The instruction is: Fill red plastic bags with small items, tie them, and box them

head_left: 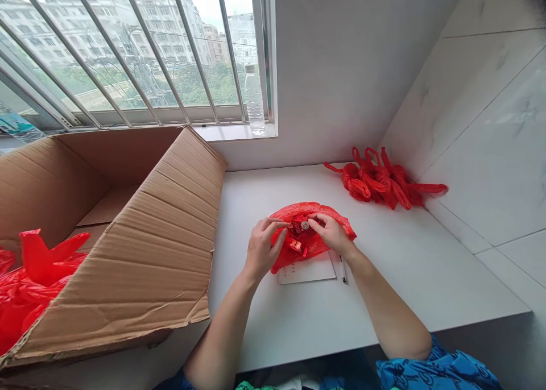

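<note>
Red plastic bag (318, 247) lies opened on the white surface (256, 196), directly in front of the person and between the two hands, with its rim spread around a small heap of red wrapped pieces (297, 244). The bag is wider from left to right than from near to far, and its long axis goes across the body, the right end being slightly farther away. The left hand (267, 239) comes over the left end with bent fingers, and the right hand (335, 233) comes over the right end, so the two hands face each other along this axis. Between their fingertips is one piece with a round pale mark (304, 225); it is just beside the right fingertips and a little more apart from the left ones, therefore the right hand is nearer. Neither hand is made into a fist; the fingers are at the bag and its contents, but I cannot tell if either hand grips a piece firmly or only touches it. Under the near side of the bag a white paper (309, 272) sticks out, and a pen (343, 270) lies just to the right of it, below the right wrist
</note>
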### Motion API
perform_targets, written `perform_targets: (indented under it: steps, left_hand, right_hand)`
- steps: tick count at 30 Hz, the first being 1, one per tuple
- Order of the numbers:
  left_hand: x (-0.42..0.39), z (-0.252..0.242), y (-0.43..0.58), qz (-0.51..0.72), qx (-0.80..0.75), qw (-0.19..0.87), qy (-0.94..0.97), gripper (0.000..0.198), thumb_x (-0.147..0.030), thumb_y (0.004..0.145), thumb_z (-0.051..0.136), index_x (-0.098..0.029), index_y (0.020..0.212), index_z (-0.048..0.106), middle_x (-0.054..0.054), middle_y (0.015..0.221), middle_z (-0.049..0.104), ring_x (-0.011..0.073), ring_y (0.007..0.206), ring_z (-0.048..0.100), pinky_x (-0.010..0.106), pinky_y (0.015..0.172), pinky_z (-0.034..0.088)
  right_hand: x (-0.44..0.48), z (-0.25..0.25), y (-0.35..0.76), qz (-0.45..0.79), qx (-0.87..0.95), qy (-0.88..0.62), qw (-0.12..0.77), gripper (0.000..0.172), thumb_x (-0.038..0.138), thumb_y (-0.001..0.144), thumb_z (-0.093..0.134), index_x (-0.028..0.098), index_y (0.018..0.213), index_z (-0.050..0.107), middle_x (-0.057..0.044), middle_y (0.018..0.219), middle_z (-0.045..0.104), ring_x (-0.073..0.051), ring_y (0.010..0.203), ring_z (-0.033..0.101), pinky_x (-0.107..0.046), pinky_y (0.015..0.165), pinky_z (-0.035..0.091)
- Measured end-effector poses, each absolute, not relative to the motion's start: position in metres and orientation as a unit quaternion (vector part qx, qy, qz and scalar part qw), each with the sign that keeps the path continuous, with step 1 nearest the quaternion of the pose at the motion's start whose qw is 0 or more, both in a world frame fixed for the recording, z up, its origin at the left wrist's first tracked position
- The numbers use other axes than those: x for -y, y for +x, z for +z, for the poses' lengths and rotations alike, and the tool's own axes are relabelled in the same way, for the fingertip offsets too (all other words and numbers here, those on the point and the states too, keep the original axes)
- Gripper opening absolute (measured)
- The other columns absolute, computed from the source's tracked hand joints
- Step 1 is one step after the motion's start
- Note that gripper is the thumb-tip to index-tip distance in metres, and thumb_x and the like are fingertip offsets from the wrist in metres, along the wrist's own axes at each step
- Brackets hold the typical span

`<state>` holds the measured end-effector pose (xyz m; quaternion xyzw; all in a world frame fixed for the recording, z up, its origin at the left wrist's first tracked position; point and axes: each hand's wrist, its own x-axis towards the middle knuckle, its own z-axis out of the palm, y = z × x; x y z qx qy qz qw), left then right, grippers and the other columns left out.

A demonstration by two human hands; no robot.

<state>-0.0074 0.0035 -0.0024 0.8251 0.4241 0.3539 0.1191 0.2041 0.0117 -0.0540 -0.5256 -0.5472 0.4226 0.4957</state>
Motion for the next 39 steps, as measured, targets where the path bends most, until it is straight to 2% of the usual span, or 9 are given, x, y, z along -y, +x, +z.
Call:
perform_targets:
  steps: [5,10,14,17,22,25,28,35,39]
  left_hand:
    - [-0.004,-0.002,-0.007,0.352,-0.427,0.123,0.824,0.019,-0.025,0.097,0.052,-0.026,0.104,0.069,0.005,0.105,0.067,0.021,0.1,0.061,0.038,0.09,0.048]
    - [-0.004,-0.003,-0.007,0.352,-0.427,0.124,0.824,0.018,-0.024,0.097,0.053,-0.026,0.105,0.069,0.004,0.106,0.067,0.0202,0.1,0.061,0.038,0.091,0.047]
    - [-0.004,-0.004,-0.008,0.351,-0.428,0.126,0.823,0.018,-0.024,0.098,0.053,-0.026,0.106,0.069,0.004,0.107,0.066,0.0195,0.102,0.06,0.038,0.092,0.047]
    - [-0.003,-0.004,-0.008,0.351,-0.428,0.124,0.823,0.018,-0.024,0.098,0.052,-0.026,0.106,0.068,0.003,0.107,0.066,0.0193,0.102,0.06,0.037,0.091,0.047]
    - [-0.003,-0.004,-0.008,0.349,-0.429,0.126,0.823,0.018,-0.024,0.098,0.053,-0.026,0.105,0.069,0.004,0.107,0.066,0.0197,0.101,0.06,0.038,0.091,0.047]
    - [-0.003,-0.004,-0.007,0.347,-0.427,0.128,0.825,0.018,-0.024,0.097,0.053,-0.026,0.104,0.069,0.004,0.107,0.066,0.0202,0.102,0.06,0.039,0.092,0.048]
    - [-0.003,-0.005,-0.006,0.349,-0.425,0.128,0.825,0.018,-0.023,0.097,0.053,-0.027,0.104,0.069,0.004,0.107,0.066,0.0204,0.102,0.061,0.039,0.092,0.048]
    - [-0.004,-0.006,-0.006,0.345,-0.426,0.125,0.827,0.018,-0.024,0.097,0.053,-0.027,0.103,0.07,0.004,0.107,0.066,0.0206,0.103,0.061,0.04,0.094,0.048]
    - [-0.005,-0.008,-0.007,0.344,-0.425,0.124,0.828,0.018,-0.023,0.097,0.053,-0.028,0.103,0.07,0.003,0.107,0.066,0.0202,0.103,0.061,0.04,0.093,0.048]
  right_hand:
    - [-0.013,-0.053,0.204,0.501,0.558,-0.441,0.494,0.028,0.045,0.088,0.06,0.021,0.096,0.07,-0.003,0.095,0.071,-0.019,0.09,0.064,-0.033,0.086,0.049]
    - [-0.009,-0.046,0.206,0.5,0.576,-0.447,0.467,0.03,0.046,0.089,0.057,0.019,0.09,0.07,-0.002,0.086,0.069,-0.017,0.079,0.062,-0.031,0.076,0.048]
    - [-0.003,-0.041,0.204,0.485,0.608,-0.489,0.396,0.027,0.042,0.089,0.057,0.019,0.089,0.07,-0.002,0.083,0.07,-0.017,0.073,0.06,-0.03,0.068,0.047]
    - [-0.004,-0.044,0.2,0.436,0.628,-0.519,0.382,0.024,0.035,0.09,0.052,0.019,0.096,0.07,-0.004,0.096,0.073,-0.019,0.084,0.065,-0.031,0.074,0.051]
    - [-0.015,-0.06,0.202,0.314,0.622,-0.607,0.381,0.034,0.023,0.095,0.035,0.018,0.109,0.065,-0.01,0.111,0.071,-0.025,0.104,0.065,-0.04,0.093,0.051]
    - [-0.019,-0.067,0.204,0.284,0.635,-0.622,0.36,0.034,0.02,0.094,0.037,0.017,0.114,0.064,-0.013,0.116,0.069,-0.028,0.113,0.062,-0.045,0.101,0.046]
    - [-0.02,-0.069,0.203,0.268,0.665,-0.612,0.334,0.036,0.016,0.092,0.042,0.019,0.121,0.062,-0.01,0.123,0.067,-0.024,0.119,0.059,-0.041,0.104,0.044]
    - [-0.021,-0.066,0.204,0.233,0.68,-0.638,0.277,0.034,0.017,0.09,0.051,0.022,0.121,0.064,-0.007,0.104,0.073,-0.024,0.096,0.068,-0.033,0.083,0.051]
    - [-0.02,-0.064,0.204,0.211,0.656,-0.665,0.287,0.031,0.018,0.09,0.053,0.022,0.119,0.063,-0.009,0.097,0.072,-0.025,0.095,0.068,-0.033,0.08,0.05]
